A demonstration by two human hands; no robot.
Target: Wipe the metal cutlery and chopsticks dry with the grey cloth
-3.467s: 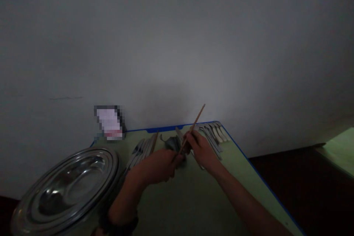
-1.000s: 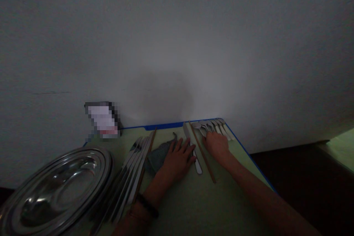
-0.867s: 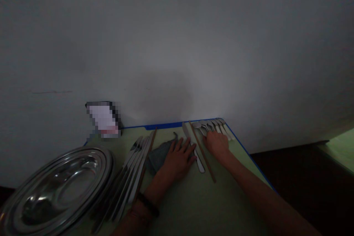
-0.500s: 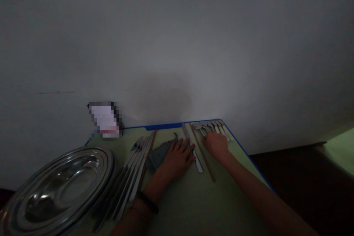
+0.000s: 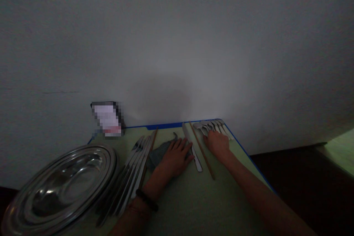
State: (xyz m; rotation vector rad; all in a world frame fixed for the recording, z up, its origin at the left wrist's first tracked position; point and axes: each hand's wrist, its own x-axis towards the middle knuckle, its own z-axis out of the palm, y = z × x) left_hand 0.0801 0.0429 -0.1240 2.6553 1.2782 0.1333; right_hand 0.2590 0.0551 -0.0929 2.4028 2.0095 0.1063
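My left hand (image 5: 174, 156) lies flat with fingers spread on the green table (image 5: 190, 202), partly over a grey cloth (image 5: 159, 152). Its fingertips touch a table knife (image 5: 193, 148). Right of the knife lies a single wooden chopstick (image 5: 201, 150). My right hand (image 5: 218, 143) rests palm down on a row of several metal spoons (image 5: 214, 126) at the table's far right corner; its fingers are mostly hidden by the back of the hand.
A row of several knives (image 5: 129, 171) with another wooden chopstick (image 5: 148, 160) lies to the left. Stacked steel plates (image 5: 59, 188) sit at the near left. A blurred small box (image 5: 107, 119) stands against the white wall. The table has a blue edge (image 5: 249, 158).
3.5 s ago both hands held a chopstick and the cloth in the air. The chopstick now lies beside the knife. In the last second both hands have stayed nearly still on the table.
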